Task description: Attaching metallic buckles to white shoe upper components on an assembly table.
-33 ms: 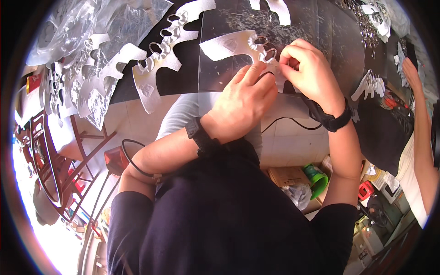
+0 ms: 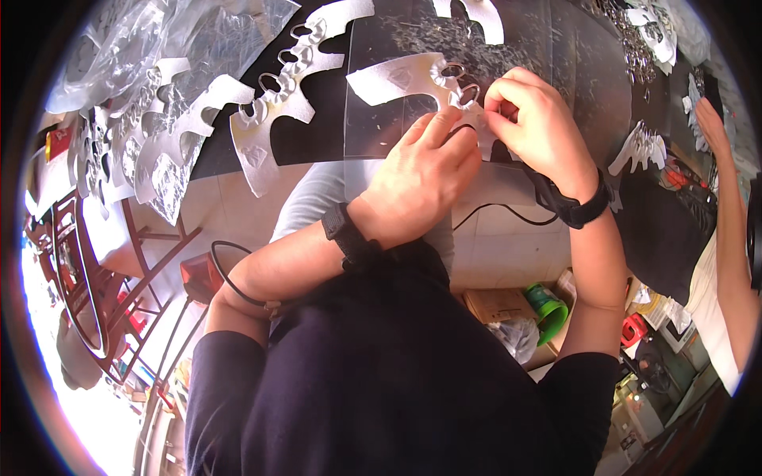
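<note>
A white curved cut-out piece (image 2: 405,77) with gathered white bits and small metal loops (image 2: 470,94) lies on a clear sheet (image 2: 381,131). Over its near end, my left hand (image 2: 421,174) has bent fingers closed on the piece, hiding part of it. Close to the loops on the right, my right hand (image 2: 536,119) holds its thumb and forefinger together in a pinch. Whatever is between those fingertips is too small or hidden to make out. Dark bands circle both my wrists.
Similar white pieces with loops (image 2: 274,103) lie on the black tabletop to the left, beside clear plastic bags (image 2: 171,47). Many small metal bits (image 2: 635,55) lie at the far right. Another person's arm (image 2: 730,206) reaches in there. A black cord (image 2: 508,208) hangs below the table edge.
</note>
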`<state>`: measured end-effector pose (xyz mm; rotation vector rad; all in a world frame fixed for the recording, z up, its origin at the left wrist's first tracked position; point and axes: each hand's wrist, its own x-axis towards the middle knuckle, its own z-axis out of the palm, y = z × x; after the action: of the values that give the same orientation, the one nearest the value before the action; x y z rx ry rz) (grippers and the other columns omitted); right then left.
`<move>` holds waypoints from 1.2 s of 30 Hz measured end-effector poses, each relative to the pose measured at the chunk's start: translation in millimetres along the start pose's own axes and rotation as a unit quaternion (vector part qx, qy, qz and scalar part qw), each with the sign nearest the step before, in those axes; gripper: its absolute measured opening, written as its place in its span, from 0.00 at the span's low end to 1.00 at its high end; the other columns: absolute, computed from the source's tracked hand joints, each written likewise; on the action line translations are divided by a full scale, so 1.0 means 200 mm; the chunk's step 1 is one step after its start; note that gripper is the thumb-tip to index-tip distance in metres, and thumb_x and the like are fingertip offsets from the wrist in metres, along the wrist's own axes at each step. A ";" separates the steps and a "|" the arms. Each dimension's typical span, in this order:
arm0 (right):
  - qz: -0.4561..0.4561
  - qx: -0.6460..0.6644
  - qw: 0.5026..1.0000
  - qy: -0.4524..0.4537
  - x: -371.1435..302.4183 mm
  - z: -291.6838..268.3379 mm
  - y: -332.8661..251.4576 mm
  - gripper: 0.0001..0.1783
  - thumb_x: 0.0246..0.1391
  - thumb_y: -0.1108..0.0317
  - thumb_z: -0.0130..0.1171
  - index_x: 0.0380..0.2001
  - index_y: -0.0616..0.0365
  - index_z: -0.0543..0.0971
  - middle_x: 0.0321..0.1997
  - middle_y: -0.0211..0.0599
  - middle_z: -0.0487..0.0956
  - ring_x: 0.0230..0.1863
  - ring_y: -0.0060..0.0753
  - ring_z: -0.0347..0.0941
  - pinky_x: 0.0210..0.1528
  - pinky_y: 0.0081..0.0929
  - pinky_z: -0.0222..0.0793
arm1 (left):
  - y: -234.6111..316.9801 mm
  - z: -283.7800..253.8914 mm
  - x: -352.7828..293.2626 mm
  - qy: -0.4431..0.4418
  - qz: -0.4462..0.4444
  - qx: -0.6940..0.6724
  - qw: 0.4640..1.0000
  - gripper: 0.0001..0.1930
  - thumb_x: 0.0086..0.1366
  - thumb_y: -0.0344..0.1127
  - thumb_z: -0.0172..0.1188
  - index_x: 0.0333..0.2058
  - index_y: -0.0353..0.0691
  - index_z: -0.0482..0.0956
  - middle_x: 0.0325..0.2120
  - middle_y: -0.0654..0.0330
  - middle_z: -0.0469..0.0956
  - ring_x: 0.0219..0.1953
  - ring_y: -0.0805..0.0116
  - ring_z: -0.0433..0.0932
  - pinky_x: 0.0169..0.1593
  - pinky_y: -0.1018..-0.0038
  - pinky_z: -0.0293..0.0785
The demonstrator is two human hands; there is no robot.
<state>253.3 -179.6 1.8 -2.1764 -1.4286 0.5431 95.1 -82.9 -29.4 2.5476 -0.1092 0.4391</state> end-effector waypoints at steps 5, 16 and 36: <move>-0.115 -0.071 0.990 0.026 -0.01 0.02 0.00 0.06 0.42 0.77 0.54 0.26 0.63 0.68 0.28 0.41 0.69 0.29 0.44 0.69 0.32 0.35 0.66 | -0.01 0.00 0.01 0.016 -0.002 -0.022 1.000 0.15 0.41 0.28 0.60 0.31 0.36 0.71 0.35 0.57 0.68 0.45 0.56 0.68 0.47 0.66 0.68; -0.150 -0.035 0.987 0.049 -0.03 0.01 0.03 0.06 0.46 0.81 0.51 0.31 0.65 0.69 0.33 0.43 0.70 0.33 0.44 0.71 0.34 0.31 0.68 | -0.04 0.10 0.17 0.123 -0.147 -0.019 0.981 0.10 0.44 0.26 0.60 0.29 0.39 0.72 0.29 0.59 0.68 0.33 0.58 0.70 0.37 0.66 0.68; -0.069 0.069 0.983 0.156 -0.22 0.10 0.01 0.08 0.42 0.83 0.53 0.29 0.65 0.70 0.36 0.41 0.68 0.36 0.44 0.68 0.38 0.32 0.66 | -0.04 0.10 0.23 0.109 -0.196 -0.042 0.974 0.04 0.45 0.28 0.61 0.22 0.40 0.76 0.21 0.59 0.70 0.28 0.61 0.70 0.34 0.68 0.68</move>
<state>226.8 -217.6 -12.6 -1.9362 -1.3158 0.2296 145.9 -87.0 -34.0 2.3418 0.4407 0.5378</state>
